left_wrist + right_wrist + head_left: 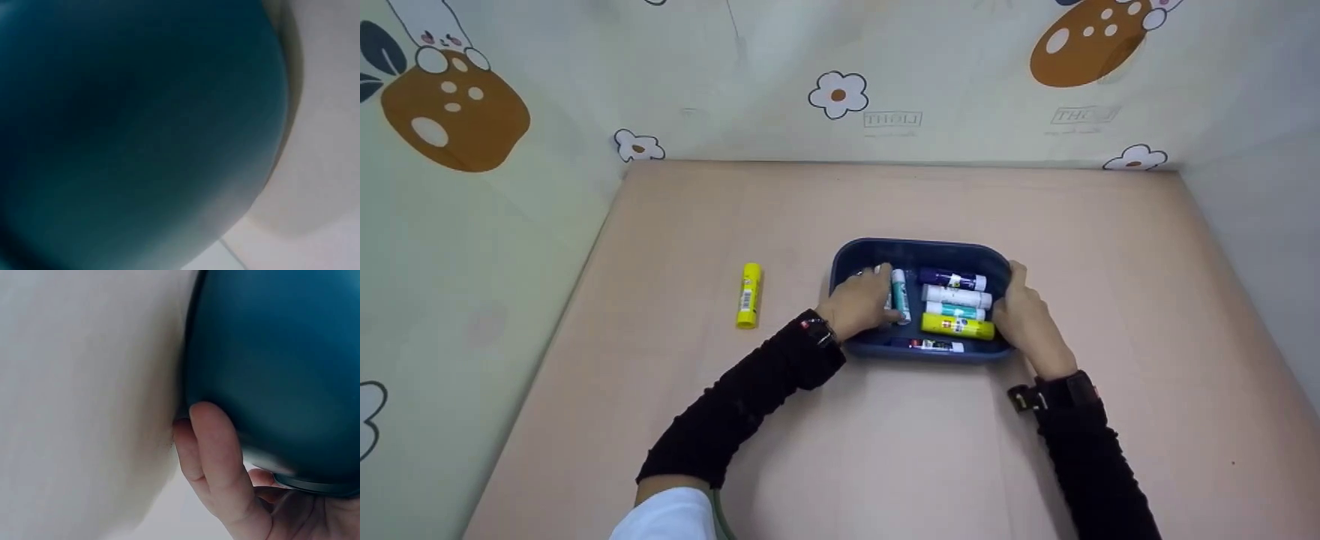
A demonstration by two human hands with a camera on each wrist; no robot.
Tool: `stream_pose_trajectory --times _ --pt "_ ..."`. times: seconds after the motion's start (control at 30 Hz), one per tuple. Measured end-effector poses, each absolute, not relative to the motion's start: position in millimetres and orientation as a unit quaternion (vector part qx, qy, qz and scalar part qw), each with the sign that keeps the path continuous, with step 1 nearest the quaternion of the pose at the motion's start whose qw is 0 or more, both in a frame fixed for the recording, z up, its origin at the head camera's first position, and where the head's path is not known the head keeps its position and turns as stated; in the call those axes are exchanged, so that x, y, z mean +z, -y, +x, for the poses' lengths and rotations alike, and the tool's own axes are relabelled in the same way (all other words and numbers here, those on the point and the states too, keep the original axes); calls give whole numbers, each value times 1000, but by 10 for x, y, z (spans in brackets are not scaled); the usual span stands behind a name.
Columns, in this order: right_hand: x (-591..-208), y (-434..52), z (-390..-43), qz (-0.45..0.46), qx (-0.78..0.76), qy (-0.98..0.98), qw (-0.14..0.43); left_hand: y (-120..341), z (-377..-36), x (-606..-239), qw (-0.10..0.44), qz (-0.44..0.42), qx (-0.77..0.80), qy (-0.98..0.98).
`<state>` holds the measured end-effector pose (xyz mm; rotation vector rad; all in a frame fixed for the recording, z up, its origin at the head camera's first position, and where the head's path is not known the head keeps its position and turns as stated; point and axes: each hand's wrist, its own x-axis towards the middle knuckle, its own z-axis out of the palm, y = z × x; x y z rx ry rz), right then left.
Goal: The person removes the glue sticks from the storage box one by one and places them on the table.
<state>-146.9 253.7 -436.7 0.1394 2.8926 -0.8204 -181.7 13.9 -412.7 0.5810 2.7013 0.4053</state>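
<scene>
A dark blue plastic tray [885, 350] with rounded corners holds several glue sticks. My left hand [860, 301] reaches over its left side and pinches a pale glue stick [888, 298], mostly hidden by the fingers, between fingertips and thumb. Right beside it stands a teal-and-white glue stick [901, 296]. My right hand [1030, 321] grips the tray's right side; in the right wrist view its fingers [218, 450] press against the tray's outer wall [281, 371]. The left wrist view is filled by the tray's blurred outer wall [140, 140], with no hand showing.
Grouped at the tray's right are a purple glue stick [952, 280], a white one [957, 296], a teal-banded one [955, 310] and a yellow one [958, 326]. A dark one [931, 346] lies by the front wall. Left of the tray, another yellow glue stick [748, 295] lies on the table [660, 360].
</scene>
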Motion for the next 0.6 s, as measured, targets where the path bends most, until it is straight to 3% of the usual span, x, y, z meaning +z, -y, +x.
stream_pose_trajectory --times 0.6 --pt "-4348 -2541 -1473 56 -275 -957 77 -137 -1838 -4148 188 242 174 -936"
